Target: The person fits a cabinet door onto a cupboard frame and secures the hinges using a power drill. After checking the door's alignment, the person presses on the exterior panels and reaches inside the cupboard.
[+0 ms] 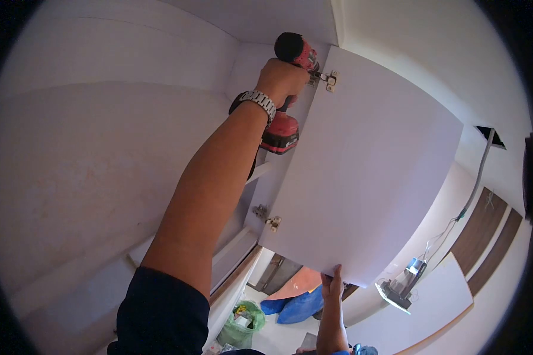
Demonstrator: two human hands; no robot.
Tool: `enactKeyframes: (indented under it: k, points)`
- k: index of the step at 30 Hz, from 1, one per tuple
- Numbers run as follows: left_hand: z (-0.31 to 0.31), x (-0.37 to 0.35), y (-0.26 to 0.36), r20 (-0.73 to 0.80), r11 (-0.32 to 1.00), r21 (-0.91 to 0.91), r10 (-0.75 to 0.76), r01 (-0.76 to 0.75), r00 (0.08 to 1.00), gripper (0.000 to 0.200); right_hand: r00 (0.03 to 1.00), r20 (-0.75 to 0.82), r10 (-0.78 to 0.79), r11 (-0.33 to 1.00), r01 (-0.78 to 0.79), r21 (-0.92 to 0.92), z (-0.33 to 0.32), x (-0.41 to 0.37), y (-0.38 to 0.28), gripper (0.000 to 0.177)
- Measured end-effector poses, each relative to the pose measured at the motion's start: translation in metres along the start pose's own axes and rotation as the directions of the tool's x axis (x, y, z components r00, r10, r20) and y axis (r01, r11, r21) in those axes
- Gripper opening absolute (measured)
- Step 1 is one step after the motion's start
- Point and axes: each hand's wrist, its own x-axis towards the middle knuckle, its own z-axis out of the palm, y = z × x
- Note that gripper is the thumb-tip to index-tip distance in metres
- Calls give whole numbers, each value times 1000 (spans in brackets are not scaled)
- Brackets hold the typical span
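My left hand point(280, 81) is closed around the grip of a red and black cordless drill point(283, 127). A metal-link watch is on that wrist. The drill's front end is at the upper hinge point(330, 80), where a pale cabinet door point(367, 148) meets the cabinet side. A lower hinge point(273, 223) sits on the same door edge. The drill's tip is hidden behind my hand and the hinge hardware. Another person's hand point(333, 287) holds the door's bottom edge from below. My right hand is out of view.
The cabinet interior point(100, 148) fills the left. Right of the door, a cable point(482, 168) hangs from a ceiling opening, with a light fixture point(403, 287) below. On the floor lie a green bag point(241, 325) of rubbish and a blue sheet or bag point(302, 306).
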Motion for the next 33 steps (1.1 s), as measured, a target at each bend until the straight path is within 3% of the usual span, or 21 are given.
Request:
enactKeyframes:
  k: [5,9,12,14,17,19,20,21,25,27,29,30,32,33]
  points:
    - [-5,-13,8,66,1000,-10,2,-1,998,17,997,7,71,996,-71,45,-3,-6,-7,41]
    - [-8,-38,17,26,988,-152,-12,16,1000,12,983,160,86,995,-92,30,-12,-4,-11,31]
    - [-9,-62,11,-23,975,-222,3,-8,1000,14,977,115,180,982,-173,-72,-47,7,-4,26]
    - [-3,-93,6,-96,938,-344,14,-46,995,17,888,408,211,969,-245,32,-79,5,4,24]
    - [-5,-158,4,-140,929,-347,85,-129,986,23,940,59,336,923,-316,-221,-115,-24,15,26]
    - [2,-192,13,-243,860,-510,-108,-32,964,14,911,-189,367,865,-409,-292,-123,-52,20,29]
    - [-8,-202,-8,-105,825,-565,-61,-9,993,13,910,-124,395,851,-413,-325,-139,-59,25,21]
    - [-23,-210,-29,30,785,-619,-5,23,1000,24,893,-226,388,827,-446,-343,-144,-67,29,22]
    - [-25,-262,-29,74,789,-604,-84,112,994,33,856,-278,435,805,-508,-305,-180,-82,45,18]
    - [-34,-284,-38,89,795,-595,-74,113,993,42,881,-272,387,836,-460,-301,-194,-91,47,14]
    - [-43,-304,-52,89,772,-626,-65,107,994,41,869,-222,441,820,-491,-294,-207,-97,44,9]
    - [-38,-312,-57,210,733,-672,59,100,976,38,867,-298,400,802,-488,-344,-206,-104,43,8]
    - [-36,-332,-64,224,730,-677,84,94,971,35,842,-377,386,755,-523,-395,-227,-109,45,6]
    - [-43,-343,-67,126,776,-624,-16,92,992,34,825,-381,418,731,-554,-398,-247,-110,49,5]
